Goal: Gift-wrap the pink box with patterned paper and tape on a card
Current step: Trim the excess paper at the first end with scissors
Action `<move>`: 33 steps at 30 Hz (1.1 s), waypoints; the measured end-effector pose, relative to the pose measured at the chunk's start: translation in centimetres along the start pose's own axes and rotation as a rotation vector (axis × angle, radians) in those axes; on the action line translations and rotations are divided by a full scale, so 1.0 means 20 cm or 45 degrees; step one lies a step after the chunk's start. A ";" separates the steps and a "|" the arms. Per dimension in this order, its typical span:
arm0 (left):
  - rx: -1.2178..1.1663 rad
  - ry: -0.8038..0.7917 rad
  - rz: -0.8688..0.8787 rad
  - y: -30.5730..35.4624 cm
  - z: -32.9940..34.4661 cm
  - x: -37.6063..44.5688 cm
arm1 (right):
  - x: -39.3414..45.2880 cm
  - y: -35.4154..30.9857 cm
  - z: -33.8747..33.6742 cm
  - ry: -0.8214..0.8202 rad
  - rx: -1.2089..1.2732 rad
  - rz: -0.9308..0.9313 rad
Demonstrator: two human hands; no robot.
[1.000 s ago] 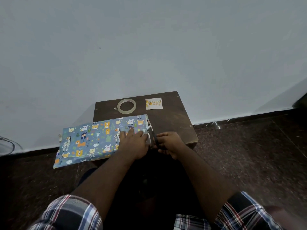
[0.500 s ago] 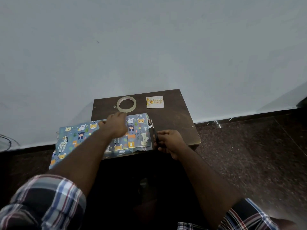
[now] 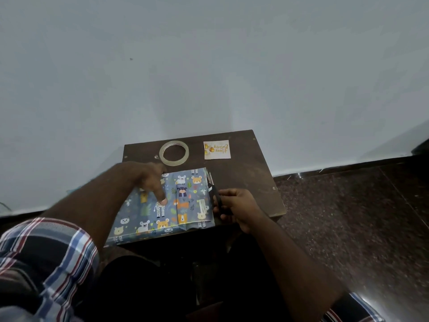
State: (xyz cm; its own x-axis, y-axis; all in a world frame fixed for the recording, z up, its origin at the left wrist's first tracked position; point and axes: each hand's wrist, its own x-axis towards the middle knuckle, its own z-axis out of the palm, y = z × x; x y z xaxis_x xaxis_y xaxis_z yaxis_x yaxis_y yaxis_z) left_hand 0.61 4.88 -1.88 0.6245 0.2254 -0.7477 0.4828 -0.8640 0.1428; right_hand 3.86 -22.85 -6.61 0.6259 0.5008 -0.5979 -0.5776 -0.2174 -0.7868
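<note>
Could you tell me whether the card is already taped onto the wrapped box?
No, the card lies apart on the bare table, beside the tape roll and beyond the wrapped box.

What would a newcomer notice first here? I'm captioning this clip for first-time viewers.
The bright animal-print wrapping paper stands out, spread over the near left part of the small dark table. The left hand is over it, while the right hand grips dark scissors at its right edge. Behind lie a tape roll and a card.
</note>
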 end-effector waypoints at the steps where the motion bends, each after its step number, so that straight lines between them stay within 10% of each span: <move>1: -0.005 -0.017 0.002 0.00 -0.01 0.01 | 0.00 0.00 0.00 -0.003 -0.009 -0.008; 11: 0.029 0.160 0.126 -0.09 0.02 -0.01 | -0.17 0.09 0.34 -0.391 0.361 -0.152; 33: -0.131 0.546 0.414 -0.04 -0.18 -0.34 | -0.20 0.02 0.48 -0.184 0.273 -0.511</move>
State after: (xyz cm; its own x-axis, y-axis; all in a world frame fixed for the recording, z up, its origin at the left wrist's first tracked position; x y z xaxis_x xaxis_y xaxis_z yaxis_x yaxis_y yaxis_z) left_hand -1.81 5.75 5.45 0.9355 0.1359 -0.3261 0.2671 -0.8762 0.4011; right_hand -3.86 -16.91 -3.17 0.7509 0.6247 -0.2140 -0.4102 0.1873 -0.8925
